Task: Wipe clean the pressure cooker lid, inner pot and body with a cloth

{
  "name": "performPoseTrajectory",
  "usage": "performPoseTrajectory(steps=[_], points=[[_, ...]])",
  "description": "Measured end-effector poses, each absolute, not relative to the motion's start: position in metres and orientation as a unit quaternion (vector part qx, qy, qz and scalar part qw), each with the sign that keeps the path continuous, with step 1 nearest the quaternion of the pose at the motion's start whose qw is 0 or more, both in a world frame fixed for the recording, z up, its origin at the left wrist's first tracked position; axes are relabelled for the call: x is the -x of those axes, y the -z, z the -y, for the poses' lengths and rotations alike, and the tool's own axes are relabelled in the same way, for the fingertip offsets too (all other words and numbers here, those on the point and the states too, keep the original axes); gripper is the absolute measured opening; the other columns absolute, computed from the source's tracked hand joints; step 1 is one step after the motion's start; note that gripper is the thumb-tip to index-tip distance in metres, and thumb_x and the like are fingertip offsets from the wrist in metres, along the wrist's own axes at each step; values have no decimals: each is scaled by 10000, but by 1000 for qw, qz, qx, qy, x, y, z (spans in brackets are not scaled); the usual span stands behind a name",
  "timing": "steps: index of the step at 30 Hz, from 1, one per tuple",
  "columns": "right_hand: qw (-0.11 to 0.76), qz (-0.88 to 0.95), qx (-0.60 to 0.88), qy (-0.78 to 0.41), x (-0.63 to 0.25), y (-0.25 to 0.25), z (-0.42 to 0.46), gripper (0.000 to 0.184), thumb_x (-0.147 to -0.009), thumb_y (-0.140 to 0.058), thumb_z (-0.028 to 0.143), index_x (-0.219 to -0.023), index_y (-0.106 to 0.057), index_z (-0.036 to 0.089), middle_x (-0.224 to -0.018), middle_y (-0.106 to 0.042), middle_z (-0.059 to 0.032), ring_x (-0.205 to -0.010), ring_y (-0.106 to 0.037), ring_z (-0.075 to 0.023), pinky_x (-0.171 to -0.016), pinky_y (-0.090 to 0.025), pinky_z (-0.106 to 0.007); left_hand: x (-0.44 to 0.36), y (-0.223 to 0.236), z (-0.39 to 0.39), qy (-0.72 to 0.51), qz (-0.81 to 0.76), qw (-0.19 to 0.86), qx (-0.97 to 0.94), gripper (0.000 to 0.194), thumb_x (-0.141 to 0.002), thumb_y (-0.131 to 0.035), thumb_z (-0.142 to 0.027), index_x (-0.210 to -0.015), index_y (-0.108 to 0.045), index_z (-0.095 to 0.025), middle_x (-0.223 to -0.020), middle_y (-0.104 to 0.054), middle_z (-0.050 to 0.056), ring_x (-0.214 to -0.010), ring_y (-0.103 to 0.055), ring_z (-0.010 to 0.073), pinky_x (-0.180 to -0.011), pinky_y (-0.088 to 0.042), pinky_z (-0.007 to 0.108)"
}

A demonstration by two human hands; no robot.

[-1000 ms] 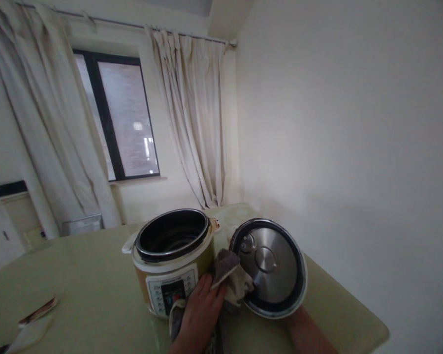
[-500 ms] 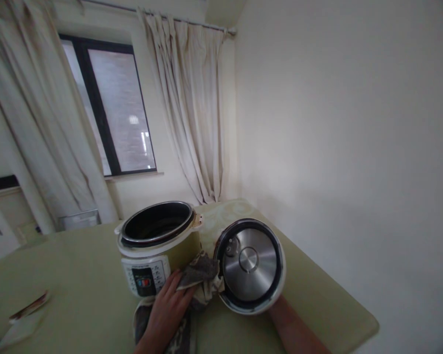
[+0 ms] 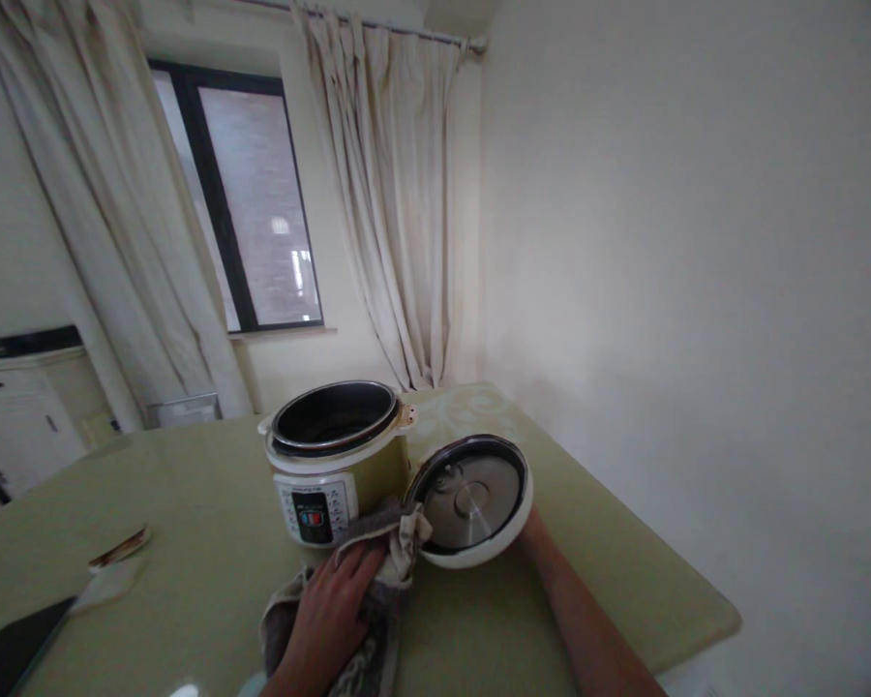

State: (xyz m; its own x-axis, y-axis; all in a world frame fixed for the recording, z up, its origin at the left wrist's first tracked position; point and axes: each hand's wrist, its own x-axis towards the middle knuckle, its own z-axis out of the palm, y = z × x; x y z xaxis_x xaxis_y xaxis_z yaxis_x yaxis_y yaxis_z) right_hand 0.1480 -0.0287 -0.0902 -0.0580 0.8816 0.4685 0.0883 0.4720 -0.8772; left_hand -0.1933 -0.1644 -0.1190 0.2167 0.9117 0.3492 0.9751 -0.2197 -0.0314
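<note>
An open electric pressure cooker (image 3: 334,460) stands on the green table (image 3: 189,542), its dark inner pot showing and its control panel facing me. My left hand (image 3: 330,610) lies flat, fingers stretched, on a grey-brown cloth (image 3: 377,590) in front of the cooker. The cooker's lid (image 3: 471,499) is tilted up beside the cooker, steel inside facing me. My right forearm (image 3: 581,629) runs up behind the lid; the right hand itself is hidden by it, seemingly holding the lid's far side.
A small brown and white object (image 3: 120,550) and a dark flat thing (image 3: 11,649) lie at the table's left. Curtains (image 3: 399,213) and a window (image 3: 254,203) stand behind; a white wall is close on the right, along the table's edge.
The lid has been tipped lower and further from me. The view has pulled back and swung, so the cooker sits smaller. My left hand stays on the cloth.
</note>
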Motion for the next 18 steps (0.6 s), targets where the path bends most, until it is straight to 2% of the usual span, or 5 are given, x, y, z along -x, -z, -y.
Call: performPoseTrajectory(steps=[4,7,12,16,18], points=[[629,507,401,-433,-150,90,35,598,-800,-712,766,-1130,-819,278,-1204,-813,-142,-1187,-732,-414,-1049,-578,-618,198,115,176,115,633,53,764,909,-655,-554,7,-1488,-660,-341,-1519,-687,41,-1400,-620,304,-1183,-482,464],[665,400,419,-472,-168,77,38,669,-810,-698,751,-1278,-769,277,-1300,-789,-122,-1226,-726,-377,-1004,-599,-568,203,113,183,173,636,10,752,883,-616,-577,-9,-1434,-705,-317,-1496,-702,62,-1346,-661,329,-1157,-510,484],[702,467,451,-292,-196,24,60,646,-879,-640,784,-1225,-775,255,-1383,-742,-123,-1354,-639,-347,-1191,-464,-561,190,80,185,489,567,-129,651,518,-772,-645,-189,-1269,-776,-255,-1293,-804,76,-1199,-750,313,-1049,-605,426],[573,693,359,-248,-165,-20,106,506,-1042,-554,654,-1304,-744,265,-1337,-742,-116,-1259,-683,-293,-1149,-513,-485,140,20,174,676,506,-209,494,310,-807,-729,-429,-1026,-808,-224,-1065,-845,86,-1005,-793,314,-902,-658,413],[461,794,302,-256,-138,-32,127,826,-918,-744,690,-1599,-525,279,-1602,-566,-144,-1432,-581,-335,-1202,-475,-511,107,-13,165,723,479,-261,423,316,-794,-759,-415,-1033,-797,-212,-1081,-836,88,-1053,-784,303,-957,-638,411]])
